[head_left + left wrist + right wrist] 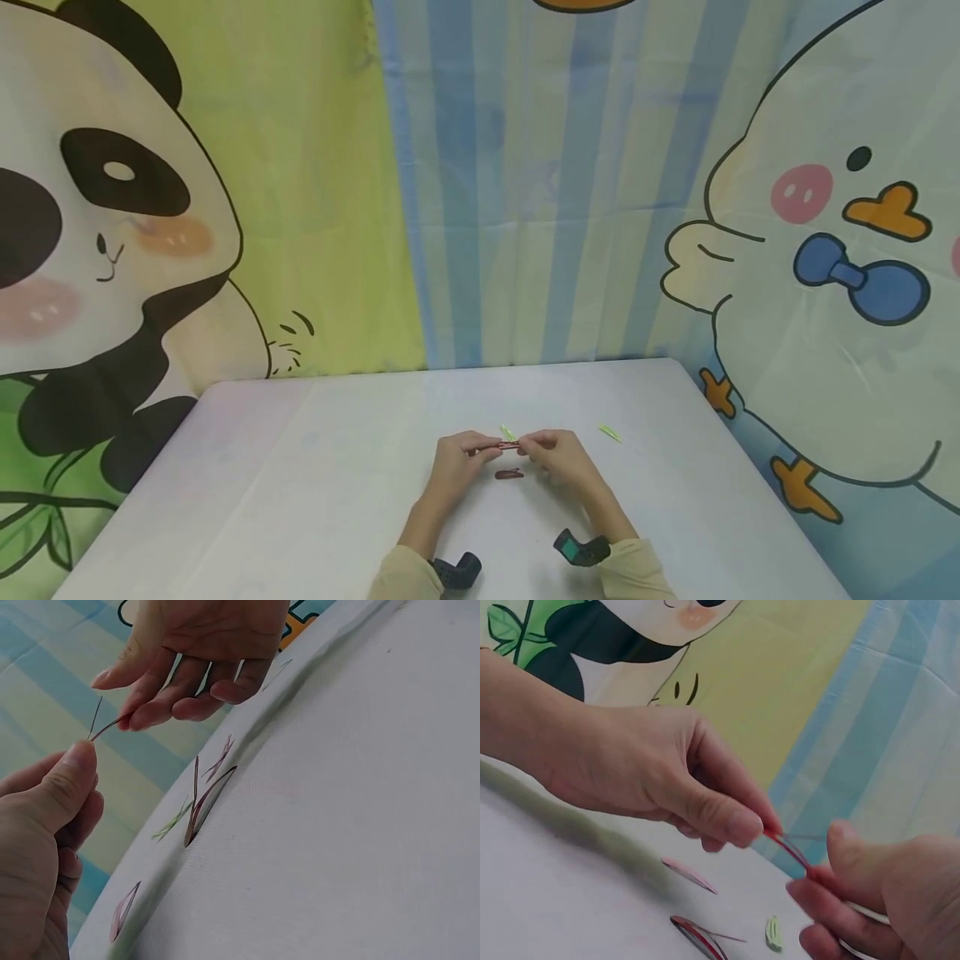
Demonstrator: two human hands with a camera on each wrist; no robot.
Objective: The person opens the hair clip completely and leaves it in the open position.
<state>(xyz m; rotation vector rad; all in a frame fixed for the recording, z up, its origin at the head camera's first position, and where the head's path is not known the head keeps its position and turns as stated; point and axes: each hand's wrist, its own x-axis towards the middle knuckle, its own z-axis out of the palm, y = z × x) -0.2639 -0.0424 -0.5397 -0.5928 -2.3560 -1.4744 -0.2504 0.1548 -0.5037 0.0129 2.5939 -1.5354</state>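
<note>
Between both hands is a thin red snap hair clip (789, 850), its two strips sprung apart. My left hand (459, 458) pinches one end between thumb and index finger. At the other end, my right hand (561, 457) has its index fingertip touching the red strip, while its thumb stays apart just above the thin free prong. A dark red snap clip (508, 474) lies below the hands on the table, its strips spread in the left wrist view. Beyond the hands lies a green clip (507, 433), partly hidden in the head view.
Another green clip (610, 433) lies farther right on the white table (300, 500). Pink clips show near the dark red one, including a pink clip (125, 911) in the left wrist view. A printed cloth (495, 208) hangs behind the table's back edge.
</note>
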